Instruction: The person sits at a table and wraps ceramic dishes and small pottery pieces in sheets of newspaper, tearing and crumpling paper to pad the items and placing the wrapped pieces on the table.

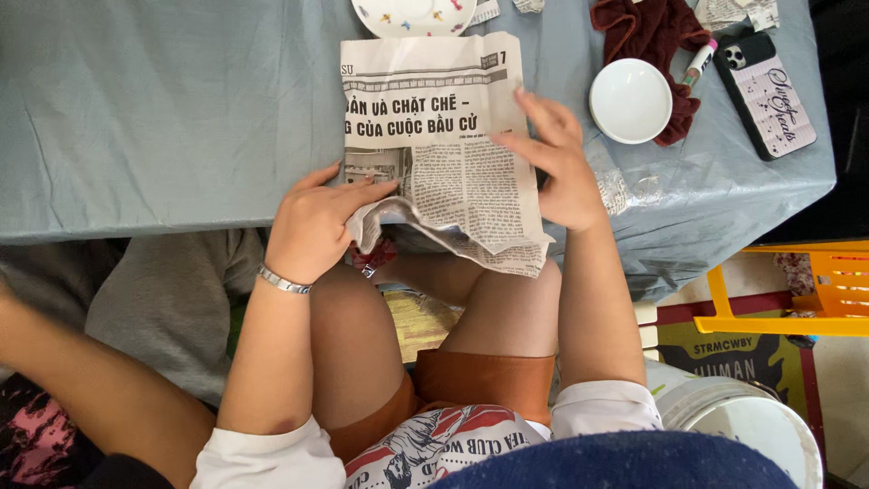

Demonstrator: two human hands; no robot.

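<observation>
A sheet of newspaper (434,136) lies at the near edge of a table covered with a grey-blue cloth (163,109), its lower part crumpled and hanging over the edge. My left hand (317,217) presses flat on the sheet's lower left corner; a silver bracelet is on that wrist. My right hand (557,163) rests on the right edge of the sheet, fingers spread and pointing left. Something red (376,256) peeks out below the crumpled paper; I cannot tell what it is.
A small white bowl (631,100) stands right of the paper beside a dark red cloth (652,32), a marker (699,63) and a phone (768,91). A patterned plate (412,14) sits at the far edge. A yellow stool (806,290) and white bucket (742,417) are right of my knees. Another person's arm (81,380) is at lower left.
</observation>
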